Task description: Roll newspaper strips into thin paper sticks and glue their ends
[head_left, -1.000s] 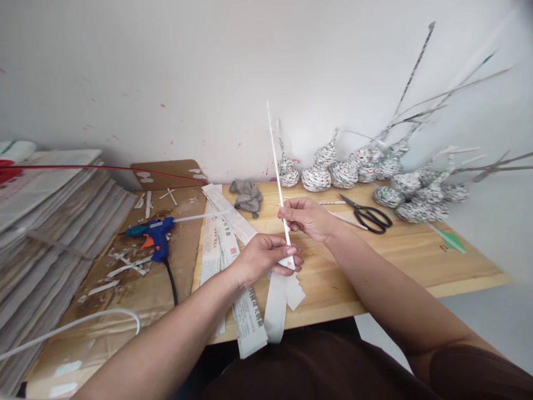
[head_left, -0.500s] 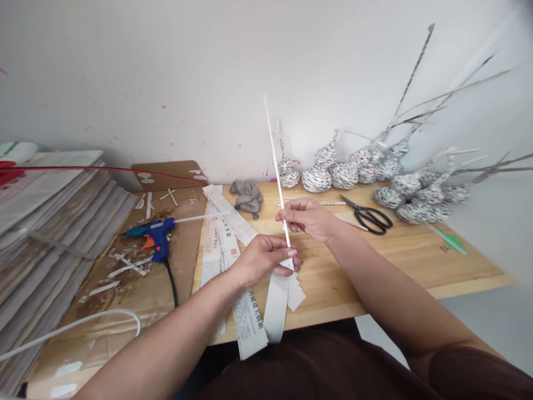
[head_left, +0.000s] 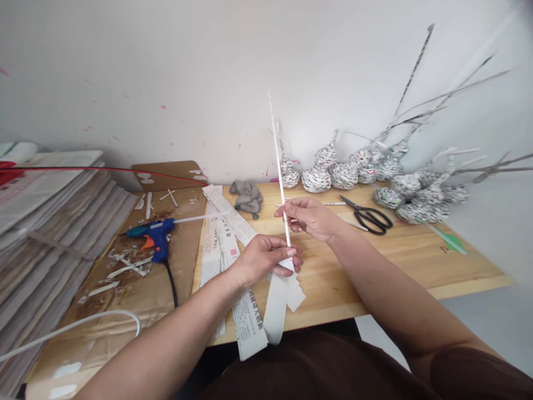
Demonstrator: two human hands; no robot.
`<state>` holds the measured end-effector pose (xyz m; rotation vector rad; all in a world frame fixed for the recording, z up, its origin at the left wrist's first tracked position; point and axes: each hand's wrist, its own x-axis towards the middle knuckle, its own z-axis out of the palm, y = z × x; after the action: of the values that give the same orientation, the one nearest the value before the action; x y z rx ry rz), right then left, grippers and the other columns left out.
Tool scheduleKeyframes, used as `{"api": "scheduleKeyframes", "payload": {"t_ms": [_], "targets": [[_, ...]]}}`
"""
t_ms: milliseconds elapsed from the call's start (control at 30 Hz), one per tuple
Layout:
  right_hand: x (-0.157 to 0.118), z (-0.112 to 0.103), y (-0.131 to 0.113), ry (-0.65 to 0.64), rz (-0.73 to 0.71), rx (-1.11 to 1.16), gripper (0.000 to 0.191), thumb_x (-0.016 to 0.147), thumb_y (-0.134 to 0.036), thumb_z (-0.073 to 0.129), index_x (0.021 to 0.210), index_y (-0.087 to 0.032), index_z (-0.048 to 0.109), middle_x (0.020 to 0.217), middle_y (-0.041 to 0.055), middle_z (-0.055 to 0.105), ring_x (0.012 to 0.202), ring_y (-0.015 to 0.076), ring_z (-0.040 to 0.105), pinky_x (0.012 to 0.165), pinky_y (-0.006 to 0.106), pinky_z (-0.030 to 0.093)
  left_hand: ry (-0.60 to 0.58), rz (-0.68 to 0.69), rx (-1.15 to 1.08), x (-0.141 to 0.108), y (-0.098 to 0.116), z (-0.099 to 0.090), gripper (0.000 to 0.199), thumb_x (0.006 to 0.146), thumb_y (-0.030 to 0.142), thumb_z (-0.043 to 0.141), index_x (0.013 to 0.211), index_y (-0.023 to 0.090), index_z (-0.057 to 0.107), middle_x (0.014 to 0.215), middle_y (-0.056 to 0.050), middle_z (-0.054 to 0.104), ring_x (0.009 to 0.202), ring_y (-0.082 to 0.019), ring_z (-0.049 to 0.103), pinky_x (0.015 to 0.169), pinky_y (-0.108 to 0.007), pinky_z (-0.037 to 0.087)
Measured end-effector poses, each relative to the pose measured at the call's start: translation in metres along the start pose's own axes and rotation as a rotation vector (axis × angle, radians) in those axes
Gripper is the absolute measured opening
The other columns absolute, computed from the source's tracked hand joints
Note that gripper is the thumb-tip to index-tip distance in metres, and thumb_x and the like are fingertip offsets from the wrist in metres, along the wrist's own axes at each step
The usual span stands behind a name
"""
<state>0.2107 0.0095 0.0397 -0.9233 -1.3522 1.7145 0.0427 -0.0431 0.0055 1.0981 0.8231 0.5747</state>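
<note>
Together, two hands [head_left: 262, 259] [head_left: 311, 218] pinched closed on one white paper stick [head_left: 278, 161], one glue gun [head_left: 159, 238].

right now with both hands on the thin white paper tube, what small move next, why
Perhaps twist the thin white paper tube slightly with the right hand: the left hand pinches its lower end, and a pale flat paper strip hangs unrolled below.

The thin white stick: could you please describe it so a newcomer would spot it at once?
Start at the wooden table and find the left hand and right hand above it. Both hold the thin white stick; unlike the pale sticks lying on the table, it points steeply upward.
</note>
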Motion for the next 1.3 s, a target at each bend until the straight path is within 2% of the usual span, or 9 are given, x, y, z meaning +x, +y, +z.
{"api": "scheduleKeyframes", "payload": {"t_ms": [67,233,300,467,667,867,1033,1233,1300], "targets": [[-0.0009,0.0003,-0.0010,-0.040,0.017,-0.014,0.029,0.073,-0.040,0.074,0.080,-0.013,0.071,0.065,0.0008,0.056,0.056,0.0071,0.044,0.045,0.020,0.027,0.000,0.002,-0.001,-0.0004,0.0004,-0.0001,0.034,0.075,0.042,0.070,0.089,0.012,0.069,0.086,-0.011,0.071,0.075,-0.019,0.069,0.068,-0.030,0.056],[0.0008,0.0022,0.0004,0.085,-0.010,0.040,0.029,0.063,-0.034,0.082,0.058,-0.013,0.062,0.061,-0.0012,0.053,0.051,0.0046,0.039,0.043,0.020,0.023,-0.019,0.015,0.018,-0.0016,0.0017,-0.0001,0.036,0.074,0.043,0.071,0.092,0.012,0.069,0.086,-0.011,0.071,0.079,-0.020,0.069,0.069,-0.031,0.056],[0.0009,0.0013,0.0005,0.078,-0.012,0.032,0.028,0.066,-0.038,0.079,0.064,-0.013,0.066,0.060,-0.0013,0.051,0.052,0.0057,0.039,0.043,0.020,0.024,-0.017,0.015,0.012,-0.0017,0.0025,-0.0003,0.036,0.074,0.043,0.070,0.091,0.012,0.069,0.086,-0.011,0.071,0.078,-0.019,0.068,0.070,-0.032,0.056],[-0.0028,-0.0016,-0.0034,-0.053,0.010,-0.045,0.032,0.077,-0.043,0.069,0.091,-0.014,0.073,0.063,-0.0003,0.053,0.055,0.0069,0.043,0.044,0.019,0.028,0.007,0.023,0.000,-0.0012,0.0041,-0.0017,0.035,0.075,0.044,0.069,0.088,0.012,0.069,0.086,-0.011,0.071,0.076,-0.019,0.069,0.069,-0.030,0.055],[-0.0013,-0.0001,-0.0011,-0.008,-0.019,-0.072,0.026,0.071,-0.039,0.076,0.072,-0.013,0.069,0.062,-0.0007,0.054,0.053,0.0062,0.044,0.045,0.020,0.029,-0.003,0.011,-0.010,-0.0020,0.0042,-0.0001,0.033,0.075,0.042,0.069,0.088,0.011,0.068,0.083,-0.010,0.071,0.075,-0.019,0.069,0.065,-0.028,0.055],[0.0011,0.0017,0.0026,0.025,-0.014,-0.028,0.029,0.068,-0.039,0.077,0.067,-0.012,0.065,0.067,0.0009,0.058,0.053,0.0054,0.043,0.045,0.020,0.027,-0.024,-0.007,-0.002,-0.0022,0.0028,0.0000,0.033,0.074,0.041,0.071,0.090,0.012,0.068,0.084,-0.010,0.072,0.077,-0.019,0.069,0.065,-0.028,0.055],[0.0020,0.0019,0.0030,0.086,-0.029,0.008,0.032,0.062,-0.034,0.082,0.057,-0.013,0.058,0.053,-0.0044,0.045,0.049,0.0049,0.036,0.043,0.020,0.022,-0.039,0.000,0.024,-0.0015,0.0024,-0.0008,0.032,0.075,0.041,0.070,0.092,0.013,0.069,0.086,-0.010,0.072,0.080,-0.019,0.069,0.070,-0.031,0.056],[-0.0009,-0.0018,0.0009,-0.022,-0.045,-0.042,0.031,0.072,-0.043,0.073,0.081,-0.014,0.072,0.068,0.0018,0.057,0.057,0.0078,0.043,0.045,0.021,0.028,-0.016,-0.001,0.015,-0.0022,0.0026,-0.0002,0.035,0.074,0.043,0.070,0.092,0.013,0.070,0.088,-0.011,0.072,0.080,-0.019,0.069,0.072,-0.032,0.056],[-0.0002,-0.0020,0.0016,-0.009,-0.031,-0.020,0.028,0.069,-0.040,0.076,0.076,-0.014,0.071,0.065,0.0009,0.056,0.056,0.0071,0.042,0.045,0.021,0.027,-0.031,0.002,0.023,-0.0022,0.0018,-0.0002,0.035,0.074,0.043,0.070,0.092,0.013,0.070,0.088,-0.011,0.072,0.080,-0.019,0.069,0.071,-0.031,0.056]]}}
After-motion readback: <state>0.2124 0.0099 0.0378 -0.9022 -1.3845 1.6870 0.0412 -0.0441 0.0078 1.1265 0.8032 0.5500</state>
